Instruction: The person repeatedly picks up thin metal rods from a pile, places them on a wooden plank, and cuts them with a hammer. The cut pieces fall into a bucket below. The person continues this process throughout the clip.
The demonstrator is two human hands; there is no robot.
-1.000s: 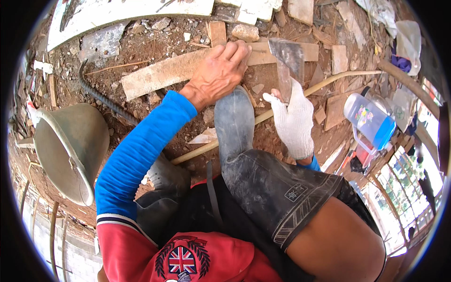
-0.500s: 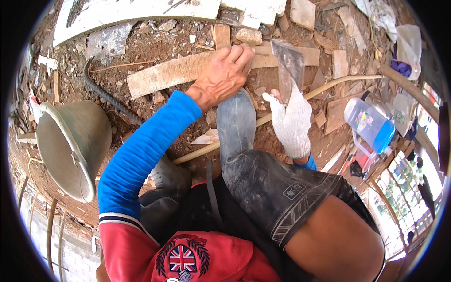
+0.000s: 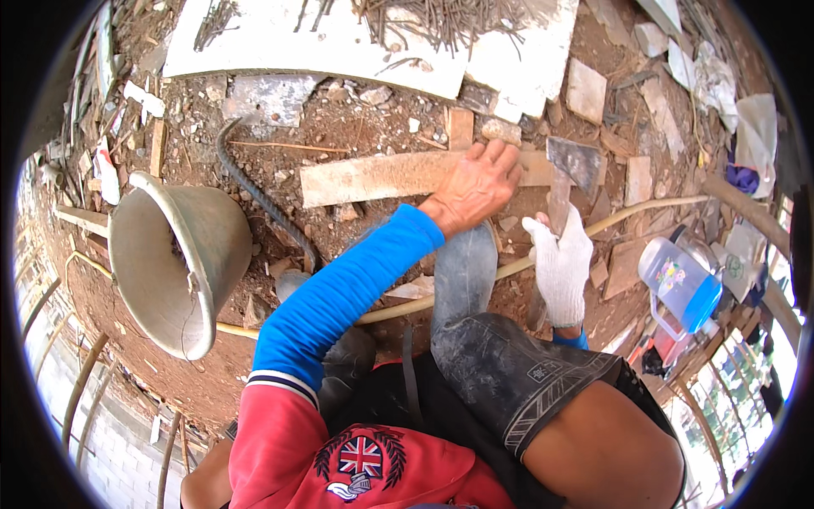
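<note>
My bare left hand [image 3: 480, 188] is closed over a long wooden board [image 3: 373, 176] lying across the ground before my knees, its fingers curled over the far edge. In a white knitted glove, my right hand [image 3: 563, 265] grips a hatchet [image 3: 577, 163] by its handle. The dark metal head is over the right end of the board; whether it touches the wood I cannot tell. A rubber boot [image 3: 465, 271] stands just below my left hand. Beyond the board lie a short wood piece [image 3: 459, 129] and a stone [image 3: 502, 131].
A grey bucket [image 3: 229, 229] lies tipped at the left, near a bent ribbed steel bar [image 3: 254, 182]. A bamboo pole [image 3: 610, 219] runs behind the boot. At the right sits a clear and blue jug [image 3: 682, 280]. White panels [image 3: 331, 53] with several nails lie at the far side.
The hatchet head has turned and now shows its broad side, lower over the board's right end. My left hand stays on the board. The whole view has shifted, with things appearing farther right.
</note>
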